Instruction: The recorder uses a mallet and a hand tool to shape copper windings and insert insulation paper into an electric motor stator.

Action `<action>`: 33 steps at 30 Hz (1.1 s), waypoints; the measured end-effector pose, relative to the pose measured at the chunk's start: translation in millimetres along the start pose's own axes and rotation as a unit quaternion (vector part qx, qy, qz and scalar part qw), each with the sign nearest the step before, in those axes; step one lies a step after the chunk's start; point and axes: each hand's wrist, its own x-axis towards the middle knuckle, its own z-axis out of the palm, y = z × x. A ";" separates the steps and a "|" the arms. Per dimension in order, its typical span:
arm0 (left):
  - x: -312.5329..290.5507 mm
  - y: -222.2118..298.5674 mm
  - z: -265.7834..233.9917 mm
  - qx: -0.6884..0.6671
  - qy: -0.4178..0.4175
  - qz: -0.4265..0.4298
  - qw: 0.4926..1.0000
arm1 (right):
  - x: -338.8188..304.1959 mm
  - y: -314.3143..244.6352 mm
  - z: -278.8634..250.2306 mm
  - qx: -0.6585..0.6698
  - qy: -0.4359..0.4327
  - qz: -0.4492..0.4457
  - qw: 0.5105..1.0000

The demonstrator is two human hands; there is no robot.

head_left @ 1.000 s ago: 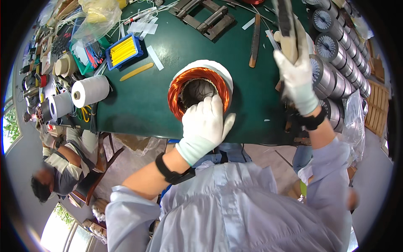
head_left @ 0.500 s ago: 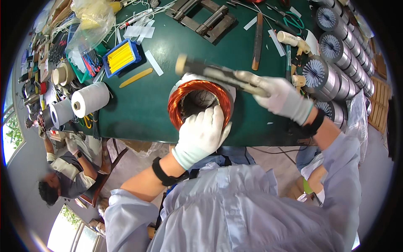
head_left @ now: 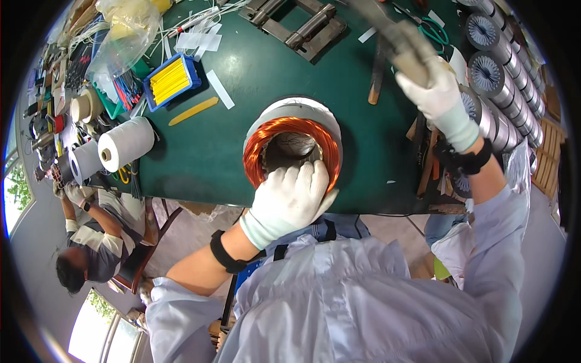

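Observation:
A motor stator [head_left: 293,109], a grey ring-shaped core, lies on the bench with its orange copper winding [head_left: 253,142] facing me. My left hand [head_left: 290,193], in a white glove, is curled over the winding's near edge. Its fingertips reach the rim of the bore, and the thumb is folded at the right. Up at the right, away from the stator, my gloved right hand [head_left: 436,91] is closed round a long dark bar-like tool [head_left: 393,36]. Motion smears the tool, so its exact kind cannot be made out.
A metal fixture [head_left: 296,27] lies at the back. Left of the stator are a blue tray [head_left: 195,75] of yellow strips, a yellow stick [head_left: 193,111] and white thread spools [head_left: 127,144]. Stacked metal cores [head_left: 486,71] line the right. A co-worker [head_left: 100,233] sits at the left.
My right hand has swung the tool from above the stator to the far right, uncovering the stator's top. My left hand stays on the winding, slightly lower in view.

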 end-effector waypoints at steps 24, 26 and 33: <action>6.5 -66.5 -8.9 -0.027 -0.037 0.327 0.944 | -5.8 -28.1 23.6 0.016 -0.300 -0.110 0.947; 4.6 -82.8 -8.2 -0.030 -0.013 0.349 0.936 | 5.8 -18.2 29.6 -0.023 -0.336 -0.155 0.929; 38.8 -102.1 -13.2 -0.069 -0.064 0.472 0.876 | -27.0 -9.8 27.1 0.044 -0.187 -0.159 0.969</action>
